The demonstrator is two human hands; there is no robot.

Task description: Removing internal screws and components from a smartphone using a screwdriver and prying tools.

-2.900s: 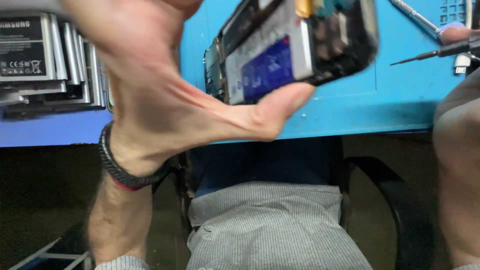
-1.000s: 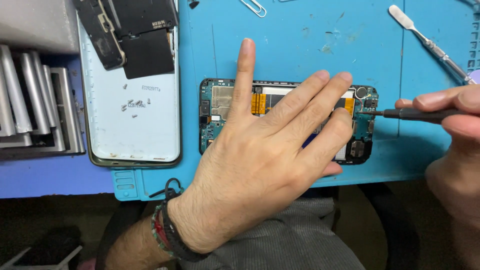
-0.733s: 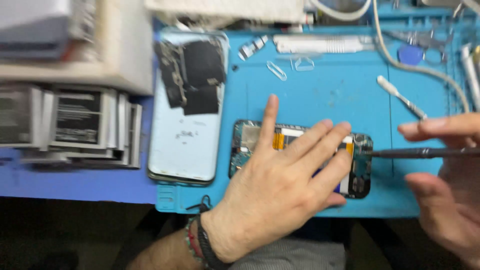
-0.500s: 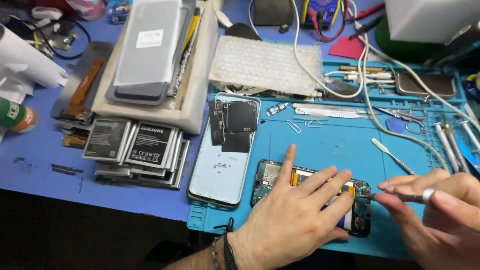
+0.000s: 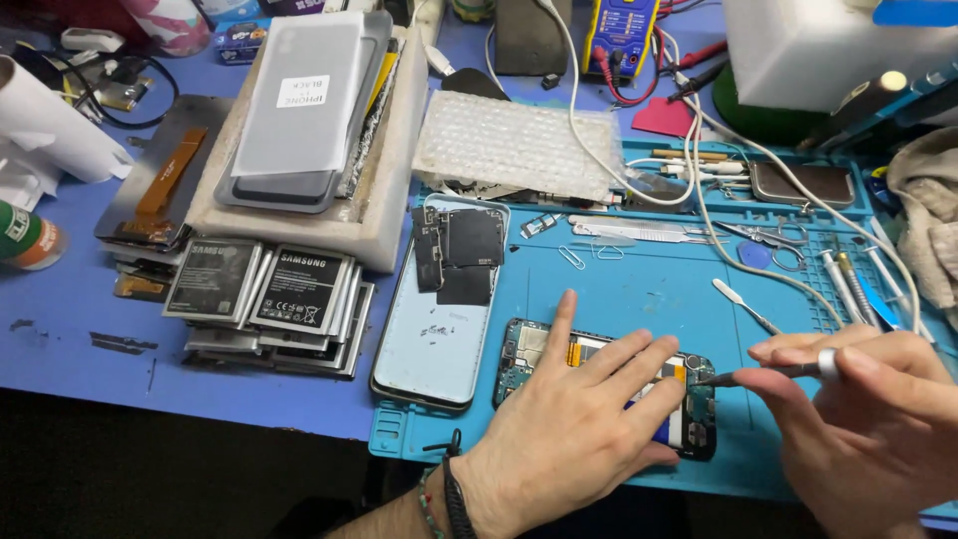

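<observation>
Nearest the viewer, the person's left hand (image 5: 574, 439) is lying flat with its fingers spread wide, gripping nothing — it is pressing an opened phone (image 5: 604, 384) down onto the blue mat (image 5: 649, 279). The phone, its back off and its circuit board showing, is resting near the mat's front edge, mostly covered by that hand.

Just to the right, the right hand (image 5: 863, 419) is pinching a thin screwdriver (image 5: 763, 374) between closed fingertips, its tip touching the phone's right end. The step in hand looks like working a screw at that end; the next move probably calls for keeping the tip seated and the phone pinned while the tool turns.

Left of the phone, a back cover (image 5: 434, 319) is lying with dark shield plates (image 5: 459, 255) stacked on its far end. Further left, flat batteries (image 5: 264, 294) are sitting in a pile on the table.

Further back — tweezers (image 5: 624, 230), a bubble-wrap sheet (image 5: 514, 145) and a foam tray (image 5: 324, 215) holding boxed parts. At the far edge, a multimeter (image 5: 621, 35) is standing among white cables.
</observation>
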